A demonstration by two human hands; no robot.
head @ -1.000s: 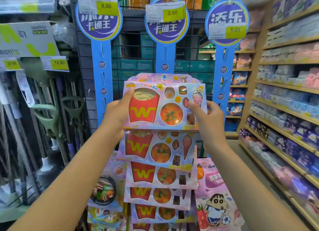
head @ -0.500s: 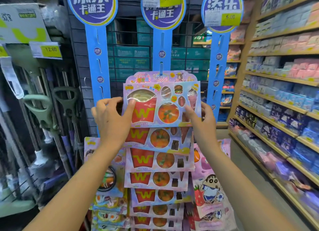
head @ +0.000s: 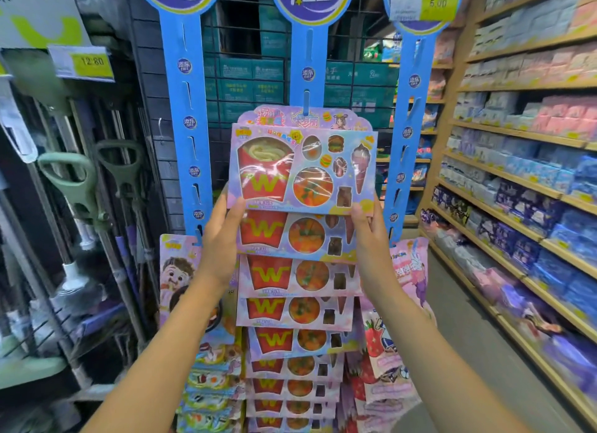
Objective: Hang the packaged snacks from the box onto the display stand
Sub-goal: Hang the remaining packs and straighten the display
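Observation:
A pink snack pack (head: 302, 166) with a red fries cup and gummy shapes hangs at the top of the middle blue display strip (head: 309, 61), its header over a hook. My left hand (head: 223, 235) holds its lower left corner, thumb on the front. My right hand (head: 368, 235) pinches its lower right corner. Several identical packs (head: 297, 277) hang overlapped below it on the same strip.
A left blue strip (head: 185, 93) carries cartoon snack bags (head: 181, 277) lower down; a right strip (head: 412, 116) carries pink bags (head: 410, 271). Mops and green handles (head: 80, 187) stand left. Wooden shelves (head: 517, 187) of packaged goods line the right aisle.
Both hands slid from the pack's sides down to its bottom corners. The pack now hangs flatter on the strip, and the view has tilted down and moved closer.

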